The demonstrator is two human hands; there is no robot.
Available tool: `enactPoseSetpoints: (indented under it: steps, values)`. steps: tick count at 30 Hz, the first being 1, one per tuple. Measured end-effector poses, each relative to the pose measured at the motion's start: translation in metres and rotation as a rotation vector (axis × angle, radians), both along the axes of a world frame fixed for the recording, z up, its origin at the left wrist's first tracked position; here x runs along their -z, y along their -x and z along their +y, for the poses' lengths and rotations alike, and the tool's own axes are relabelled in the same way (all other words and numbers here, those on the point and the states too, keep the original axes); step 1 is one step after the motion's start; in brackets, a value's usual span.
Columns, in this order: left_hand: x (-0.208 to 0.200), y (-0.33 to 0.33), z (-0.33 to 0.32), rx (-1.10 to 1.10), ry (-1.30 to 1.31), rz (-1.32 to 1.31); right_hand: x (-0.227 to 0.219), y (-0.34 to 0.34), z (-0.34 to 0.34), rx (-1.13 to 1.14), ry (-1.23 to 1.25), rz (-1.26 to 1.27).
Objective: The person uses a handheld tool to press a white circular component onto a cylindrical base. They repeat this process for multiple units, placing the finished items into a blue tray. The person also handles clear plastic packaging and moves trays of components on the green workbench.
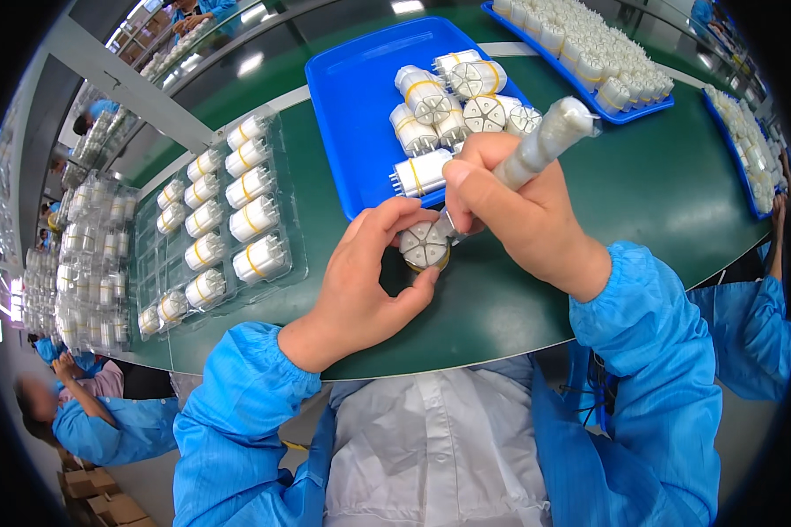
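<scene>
My left hand holds a short white cylindrical part between thumb and fingers, over the green tabletop. The part's round, segmented end faces up, and a yellow band shows at its lower edge. In my right hand is a tool with a thick handle wrapped in whitish plastic. Its flat metal tip reaches the side of the part; whether it presses in is hidden by my fingers. Just beyond my hands, several similar white parts with yellow bands and metal pins lie in a blue tray.
On the left, a clear plastic blister tray holds rows of white banded parts, beside stacked filled trays. Farther off are two more full blue trays, one at the back right, one at the far right. Co-workers in blue sleeves sit nearby.
</scene>
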State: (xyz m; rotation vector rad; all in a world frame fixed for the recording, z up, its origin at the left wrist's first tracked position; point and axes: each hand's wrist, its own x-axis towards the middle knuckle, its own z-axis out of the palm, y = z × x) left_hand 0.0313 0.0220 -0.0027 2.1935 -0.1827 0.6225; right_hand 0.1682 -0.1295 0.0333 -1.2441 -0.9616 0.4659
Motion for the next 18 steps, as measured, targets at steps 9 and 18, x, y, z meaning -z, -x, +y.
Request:
enactPoseSetpoints:
  steps: [9, 18]
  values:
    - [-0.008, -0.002, 0.004, -0.113, -0.227, 0.150, 0.003, 0.007, 0.004, -0.004, 0.069, 0.028]
    - [0.001, -0.001, 0.002, 0.025, -0.055, 0.009, -0.002, 0.002, 0.001, -0.002, 0.027, 0.053]
